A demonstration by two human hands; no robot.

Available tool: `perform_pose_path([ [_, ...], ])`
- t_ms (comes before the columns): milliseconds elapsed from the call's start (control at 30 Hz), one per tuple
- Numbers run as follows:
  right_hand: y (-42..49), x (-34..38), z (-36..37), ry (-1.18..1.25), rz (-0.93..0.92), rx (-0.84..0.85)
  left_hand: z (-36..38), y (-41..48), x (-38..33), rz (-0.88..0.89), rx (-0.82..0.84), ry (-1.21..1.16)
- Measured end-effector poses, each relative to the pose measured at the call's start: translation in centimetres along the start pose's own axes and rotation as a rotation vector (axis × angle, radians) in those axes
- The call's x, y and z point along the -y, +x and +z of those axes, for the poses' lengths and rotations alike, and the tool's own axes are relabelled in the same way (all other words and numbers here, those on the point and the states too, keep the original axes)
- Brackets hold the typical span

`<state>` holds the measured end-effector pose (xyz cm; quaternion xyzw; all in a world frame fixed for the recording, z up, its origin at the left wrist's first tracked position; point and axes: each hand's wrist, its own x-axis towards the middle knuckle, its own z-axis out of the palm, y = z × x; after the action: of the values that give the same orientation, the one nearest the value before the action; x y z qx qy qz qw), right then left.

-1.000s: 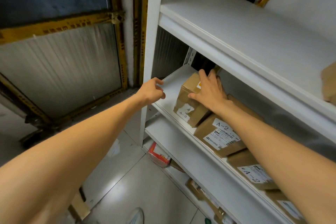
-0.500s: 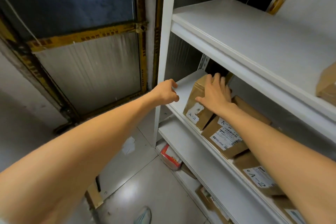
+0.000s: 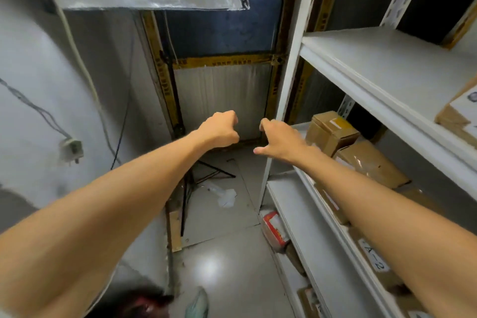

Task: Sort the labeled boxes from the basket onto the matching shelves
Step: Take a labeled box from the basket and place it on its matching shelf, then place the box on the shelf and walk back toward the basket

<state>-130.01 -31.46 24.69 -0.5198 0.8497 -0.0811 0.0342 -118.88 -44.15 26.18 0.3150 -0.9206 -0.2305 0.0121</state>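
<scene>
While both bare forearms reach forward side by side, neither hand holds anything. The left hand (image 3: 219,129) is balled, its fingers curled under into the palm, in the air in front of the ribbed grey metal panel (image 3: 222,95) framed in yellow-and-black tape. The right hand (image 3: 280,141) is near it, with a small gap between the two. Its fingers seem loosely bent and its thumb sticks out sideways, though from behind the bend is hard to judge. It hovers in front of the white upright post (image 3: 290,90) of the shelving unit, just left of the white middle shelf (image 3: 300,126), and touches none of the boxes.

On that middle shelf the labelled boxes stand in a row. At the far end sits a small brown cardboard box (image 3: 333,131) with an orange strip on top. Just beside it lies a larger brown cardboard box wrapped in glossy tape (image 3: 371,162). Nearer the camera, partly under the right forearm, is a brown cardboard box with a white label reading A-2 (image 3: 374,258). The white upper shelf (image 3: 387,67) carries another brown box with a white label (image 3: 462,116) at the right edge.

A red-and-white packet (image 3: 273,227) pokes out from under the white lower shelf (image 3: 309,227). A black tripod stand (image 3: 196,183) rests on the glossy grey floor (image 3: 219,266), and a white plug adapter (image 3: 71,150) hangs from a wire on the left wall.
</scene>
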Motion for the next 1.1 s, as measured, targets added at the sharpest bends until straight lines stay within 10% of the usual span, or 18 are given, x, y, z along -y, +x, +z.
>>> perform_pose_path([
  [567,-10.4,26.9,-0.9,0.018,-0.758,0.305,-4.7,-33.1,14.1,-0.620,-0.286,0.026],
  [1100,-44.3,51.0,3.3,-0.049,-1.574,0.522,4.7,-80.4,10.6,-1.384,-0.378,-0.054],
])
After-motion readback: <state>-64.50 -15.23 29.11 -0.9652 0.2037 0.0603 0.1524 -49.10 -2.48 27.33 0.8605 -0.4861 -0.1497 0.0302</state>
